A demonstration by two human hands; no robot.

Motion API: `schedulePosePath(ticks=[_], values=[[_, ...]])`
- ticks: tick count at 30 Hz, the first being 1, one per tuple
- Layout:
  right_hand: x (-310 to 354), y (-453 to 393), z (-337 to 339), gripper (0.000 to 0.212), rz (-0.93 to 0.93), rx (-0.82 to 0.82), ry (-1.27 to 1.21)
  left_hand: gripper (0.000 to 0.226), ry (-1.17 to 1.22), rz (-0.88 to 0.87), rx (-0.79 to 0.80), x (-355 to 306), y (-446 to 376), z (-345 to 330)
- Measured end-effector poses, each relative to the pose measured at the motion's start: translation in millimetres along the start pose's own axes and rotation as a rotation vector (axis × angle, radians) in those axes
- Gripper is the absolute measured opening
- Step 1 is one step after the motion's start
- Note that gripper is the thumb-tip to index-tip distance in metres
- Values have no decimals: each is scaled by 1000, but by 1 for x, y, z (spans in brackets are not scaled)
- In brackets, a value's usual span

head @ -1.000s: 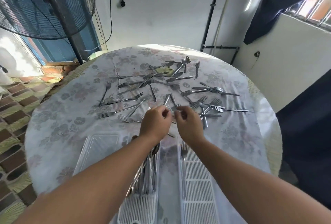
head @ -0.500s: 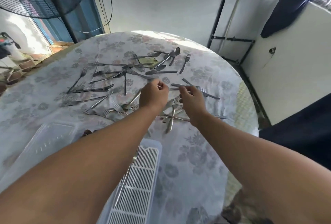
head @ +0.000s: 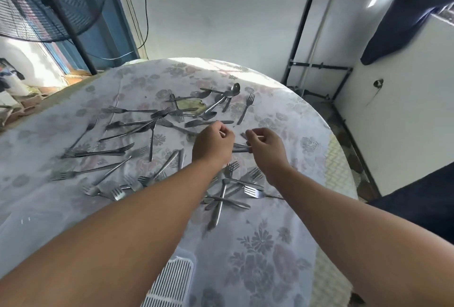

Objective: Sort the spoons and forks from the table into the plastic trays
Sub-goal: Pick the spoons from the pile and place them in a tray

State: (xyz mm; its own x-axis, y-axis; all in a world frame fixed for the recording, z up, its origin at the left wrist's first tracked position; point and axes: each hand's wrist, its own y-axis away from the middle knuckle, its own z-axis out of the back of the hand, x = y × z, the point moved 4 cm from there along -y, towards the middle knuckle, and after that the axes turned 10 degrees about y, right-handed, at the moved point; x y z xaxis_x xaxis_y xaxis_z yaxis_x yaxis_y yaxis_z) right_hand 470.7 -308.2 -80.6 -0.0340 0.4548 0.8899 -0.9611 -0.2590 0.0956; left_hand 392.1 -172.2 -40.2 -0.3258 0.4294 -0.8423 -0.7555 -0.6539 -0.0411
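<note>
Both hands over scattered steel cutlery on a round table.

The left hand [head: 213,143] and right hand [head: 266,149] hover side by side, fingers curled; whether either grips anything cannot be told. Thin shiny forks [head: 98,153] lie across the floral cloth [head: 258,245], rounded spoons [head: 222,96] at the far side. A slatted white tray [head: 172,284] sits nearest.

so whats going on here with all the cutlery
A person is sorting cutlery on a round table with a floral cloth. Both hands reach over the middle of the scattered forks: the left hand and right hand have curled fingers close to a utensil between them. Spoons lie at the far side. A white slotted tray sits near the person.
</note>
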Motion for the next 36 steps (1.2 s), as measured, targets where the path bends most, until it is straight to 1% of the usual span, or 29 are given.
schedulePosePath(ticks=[3,6,11,13,16,20,23,25,27,29,32,36], values=[[-12,-43,1,15,-9,60,-21,12,-36,50,-23,3,-32,-22],[-15,-92,-1,10,6,146,-14,13,-50,92,-86,3,-71,-41],[-9,-147,-12,14,69,212,104,16,-152,116,-142,3,-121,-61],[-7,-170,-24,16,78,248,181,17,-177,135,-138,7,-140,-67],[-1,-197,-45,23,105,268,223,20,-238,151,-100,19,-166,-69],[2,-228,-71,21,101,318,328,28,-398,115,9,42,-194,-64],[-2,-252,-88,17,97,326,409,28,-548,63,47,61,-209,-53],[-3,-262,-98,16,100,316,471,28,-608,33,85,74,-216,-47],[-1,-271,-107,25,147,292,527,26,-649,-3,130,83,-222,-47],[1,-273,-119,36,221,314,606,29,-731,-58,162,90,-226,-50],[-4,-275,-135,33,298,302,779,34,-819,-114,167,97,-232,-56],[-9,-274,-136,28,252,221,839,22,-836,-128,118,100,-240,-60]])
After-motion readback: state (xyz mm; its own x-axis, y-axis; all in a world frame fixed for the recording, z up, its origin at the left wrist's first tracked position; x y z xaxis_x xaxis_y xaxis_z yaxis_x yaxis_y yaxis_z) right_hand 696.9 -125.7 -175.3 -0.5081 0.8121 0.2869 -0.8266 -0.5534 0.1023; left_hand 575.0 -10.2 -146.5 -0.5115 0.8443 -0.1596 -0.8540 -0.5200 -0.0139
